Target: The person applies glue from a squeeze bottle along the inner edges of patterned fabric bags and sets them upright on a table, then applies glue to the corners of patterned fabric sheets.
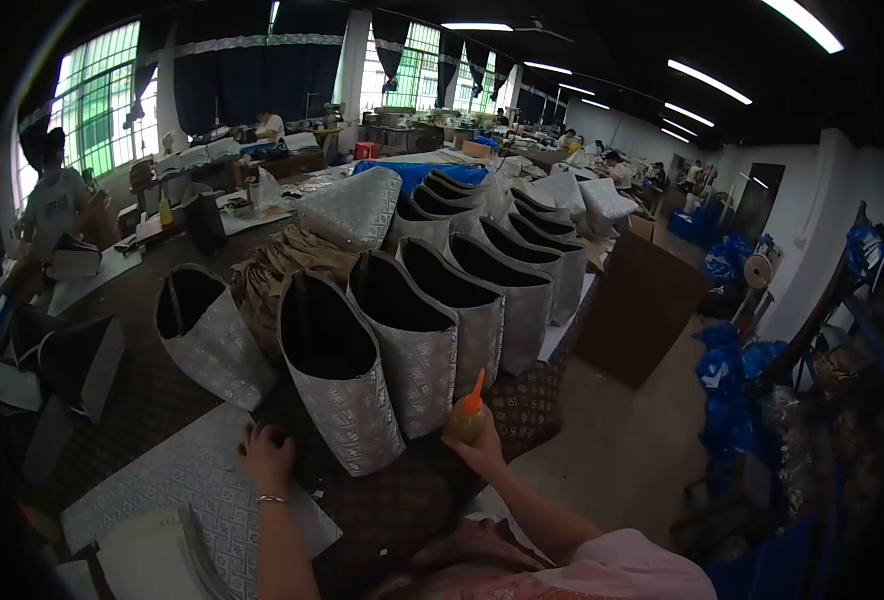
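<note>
My right hand (477,445) is wrapped round a squeeze bottle (467,424) with an orange pointed nozzle, tip up, holding brownish-yellow contents. The bottle is beside a row of open-topped silver-grey patterned bags (347,410) with black insides. My left hand (267,460), a bracelet on its wrist, lies at the edge of a flat silver patterned sheet (177,475). Its fingers are slightly bent and apart, with nothing visible in them. Just beyond it, a single patterned bag (217,335) stands tilted apart from the row.
Crumpled brown material (287,270) lies behind the front bags. A stack of pale sheets (157,560) is at the lower left. To the right stand a brown board (637,310) and blue bags (722,390) on the floor. A person (57,210) stands at the far left; others work at the back.
</note>
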Action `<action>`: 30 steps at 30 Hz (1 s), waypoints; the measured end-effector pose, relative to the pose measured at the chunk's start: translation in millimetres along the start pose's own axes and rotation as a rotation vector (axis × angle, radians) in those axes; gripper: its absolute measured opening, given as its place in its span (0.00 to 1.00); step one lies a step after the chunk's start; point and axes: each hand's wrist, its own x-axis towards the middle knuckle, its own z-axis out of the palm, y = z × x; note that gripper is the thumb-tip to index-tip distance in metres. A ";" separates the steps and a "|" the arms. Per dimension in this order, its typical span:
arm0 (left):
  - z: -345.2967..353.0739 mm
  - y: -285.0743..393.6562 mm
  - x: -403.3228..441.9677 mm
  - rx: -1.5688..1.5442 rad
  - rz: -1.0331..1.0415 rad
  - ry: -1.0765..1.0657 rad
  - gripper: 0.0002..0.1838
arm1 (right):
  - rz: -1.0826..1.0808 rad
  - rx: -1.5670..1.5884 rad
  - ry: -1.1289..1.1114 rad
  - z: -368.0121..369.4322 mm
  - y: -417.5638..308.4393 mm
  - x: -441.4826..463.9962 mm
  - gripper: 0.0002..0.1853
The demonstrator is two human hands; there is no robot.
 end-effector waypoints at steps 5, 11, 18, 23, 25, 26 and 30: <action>-7.7 -8.5 -0.2 -0.066 -0.020 -0.064 0.07 | -0.197 -0.094 0.047 15.9 0.8 -9.5 0.32; -2.8 -10.5 -0.9 -0.094 -0.048 -0.014 0.08 | -0.156 0.087 0.012 12.0 53.8 -11.1 0.32; -9.6 -6.8 -0.3 -0.077 -0.084 0.012 0.08 | 0.015 0.363 -0.034 15.0 2.1 -55.6 0.42; -2.3 -10.3 2.3 -0.086 -0.103 0.021 0.07 | -0.054 0.329 -0.470 10.5 -33.0 -53.3 0.43; -0.9 -12.3 1.6 -0.119 -0.090 0.034 0.07 | -0.127 0.419 -0.508 20.4 -58.5 -45.0 0.45; -0.9 -13.1 0.5 -0.111 -0.105 0.039 0.07 | -0.196 0.528 -0.417 25.7 -80.6 -42.2 0.45; -4.3 -11.8 -0.2 -0.136 -0.095 0.044 0.08 | -0.320 0.478 -0.401 73.2 -105.8 -57.2 0.43</action>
